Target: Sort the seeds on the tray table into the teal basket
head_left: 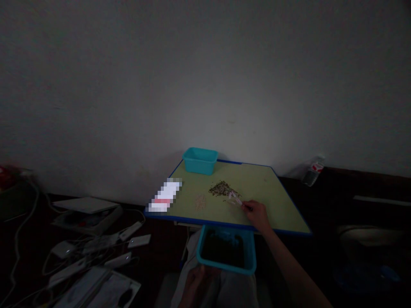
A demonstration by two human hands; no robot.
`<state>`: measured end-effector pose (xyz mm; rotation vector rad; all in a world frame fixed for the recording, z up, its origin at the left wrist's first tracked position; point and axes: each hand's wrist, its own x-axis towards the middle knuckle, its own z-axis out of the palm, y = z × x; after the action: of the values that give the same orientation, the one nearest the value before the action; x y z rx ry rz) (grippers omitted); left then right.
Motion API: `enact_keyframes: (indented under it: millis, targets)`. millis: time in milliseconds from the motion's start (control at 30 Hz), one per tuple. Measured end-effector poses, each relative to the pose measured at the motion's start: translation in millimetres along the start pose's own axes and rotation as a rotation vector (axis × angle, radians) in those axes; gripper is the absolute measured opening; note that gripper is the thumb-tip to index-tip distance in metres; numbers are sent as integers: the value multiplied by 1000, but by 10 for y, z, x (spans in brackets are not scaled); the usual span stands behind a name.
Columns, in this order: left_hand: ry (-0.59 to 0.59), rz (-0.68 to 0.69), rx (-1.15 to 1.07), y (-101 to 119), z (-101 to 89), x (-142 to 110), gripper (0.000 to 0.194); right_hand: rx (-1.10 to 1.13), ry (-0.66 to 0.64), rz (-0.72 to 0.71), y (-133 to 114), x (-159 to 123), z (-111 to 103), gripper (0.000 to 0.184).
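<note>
Right hand (pixel 257 214) | gripping slim tool (pixel 238 200) | speckled grain pile (pixel 221 188) ahead-left of hand, at tool's pale end

From where I stand, the small table (pixel 266 184) shows a pale yellow-green top edged in blue. A turquoise tub (pixel 199 166) stands upright at its back left corner. Along the left side lies a white oblong (pixel 165 195) with a reddish band, too blocky to make out. A heap of dark and pale bits (pixel 221 188) spreads near the middle — speckled, with strays around it — and a thin pale scatter (pixel 201 202) lies apart, to its left and closer to the front edge.
</note>
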<state>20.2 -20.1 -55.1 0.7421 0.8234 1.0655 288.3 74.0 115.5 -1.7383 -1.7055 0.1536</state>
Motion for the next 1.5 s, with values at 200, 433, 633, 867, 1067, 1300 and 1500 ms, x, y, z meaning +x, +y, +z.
enact_keyframes:
  millis: [200,433,633,867,1067,1300,1500]
  targets:
    - [-63,7,-62,48,-24,-19,57,-38,-9,12,2,118,61,24]
    - [-23,-24,-117,-70,-98,42,53,-54,-11,20,14,193,85,24]
    - [-70,17,-87,-62,-81,34,54,-85,-22,12,-18,293,106,26]
    - [-26,-28,-158,-35,-56,9,51,-57,-40,-23,7,328,168,26]
    - [-12,-52,-185,31,-25,-24,49,-71,-52,-24,-19,385,197,26]
    - [-44,-60,-134,110,-4,-48,55,-91,-26,-20,-42,400,203,26]
    - [-43,-63,-134,105,-11,-47,55,-83,-26,-22,-48,408,216,26]
